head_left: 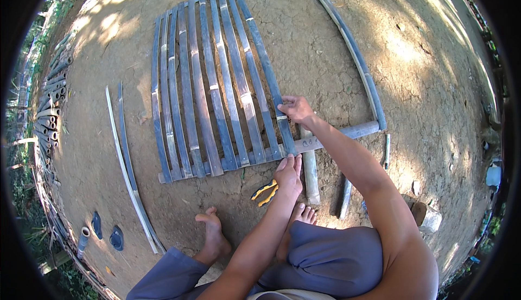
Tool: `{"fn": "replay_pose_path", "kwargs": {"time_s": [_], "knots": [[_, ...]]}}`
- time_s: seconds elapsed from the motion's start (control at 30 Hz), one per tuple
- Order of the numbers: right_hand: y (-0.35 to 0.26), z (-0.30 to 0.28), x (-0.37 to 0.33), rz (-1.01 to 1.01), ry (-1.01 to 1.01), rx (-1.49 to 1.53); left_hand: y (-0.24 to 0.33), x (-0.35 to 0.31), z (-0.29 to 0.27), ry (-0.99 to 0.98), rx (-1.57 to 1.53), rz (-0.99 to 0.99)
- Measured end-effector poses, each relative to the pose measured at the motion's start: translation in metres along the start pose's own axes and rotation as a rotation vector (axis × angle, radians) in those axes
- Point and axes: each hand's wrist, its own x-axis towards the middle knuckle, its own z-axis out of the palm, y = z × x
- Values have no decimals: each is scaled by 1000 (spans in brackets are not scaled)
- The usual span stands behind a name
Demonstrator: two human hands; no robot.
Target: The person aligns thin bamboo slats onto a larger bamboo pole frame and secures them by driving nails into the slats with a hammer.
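On the ground lies a bamboo frame with several split bamboo slats set side by side across its left part. My right hand pinches the edge of the rightmost bamboo slat a little above its near end. At that slat's near end, by the round bamboo crossbar, my left hand has its fingers closed around the tip; what lies under the fingers is hidden. Yellow-and-black-handled pliers rest on the soil just left of my left hand.
A short bamboo length passes under the crossbar. Loose strips lie at left, near dark sandals. Stacked bamboo poles line the far left. At right are a bamboo piece and a cut wood block.
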Motion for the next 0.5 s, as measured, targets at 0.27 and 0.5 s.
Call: {"fn": "replay_pose_path", "kwargs": {"time_s": [0.27, 0.5], "knots": [[5, -2, 4, -9, 16, -16, 1, -3, 4, 39, 27, -18], [0, 0, 2, 7, 18, -12, 1, 0, 1, 33, 23, 12]]}}
